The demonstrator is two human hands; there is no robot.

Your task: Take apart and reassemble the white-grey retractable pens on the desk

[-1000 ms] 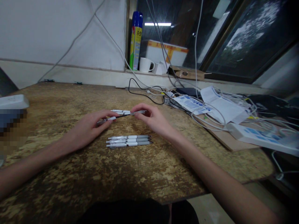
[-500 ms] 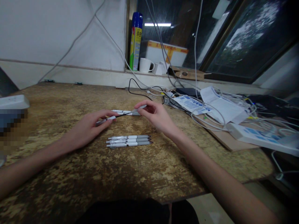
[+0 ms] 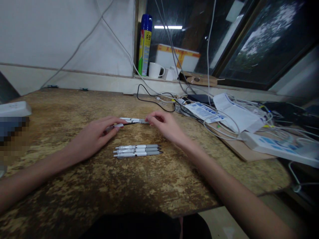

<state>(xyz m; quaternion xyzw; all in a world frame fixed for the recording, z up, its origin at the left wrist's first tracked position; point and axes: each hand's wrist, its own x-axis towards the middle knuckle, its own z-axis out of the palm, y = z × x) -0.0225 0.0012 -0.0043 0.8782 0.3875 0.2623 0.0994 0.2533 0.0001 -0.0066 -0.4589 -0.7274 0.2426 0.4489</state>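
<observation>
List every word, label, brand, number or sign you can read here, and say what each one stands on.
Spray can: Chinese characters run down its yellow side, apparently "杀虫"; the rest is too small to read.
Blue-and-white printed packets: print too blurred to read.
White box at the right: blue print unreadable.
Pens on the table: no print can be made out.

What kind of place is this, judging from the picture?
Probably an informal work desk beside a window, at night. A worn wooden table carries tangled cables and printed papers; a mug and a spray can stand on the sill. Both hands handle pens.
</observation>
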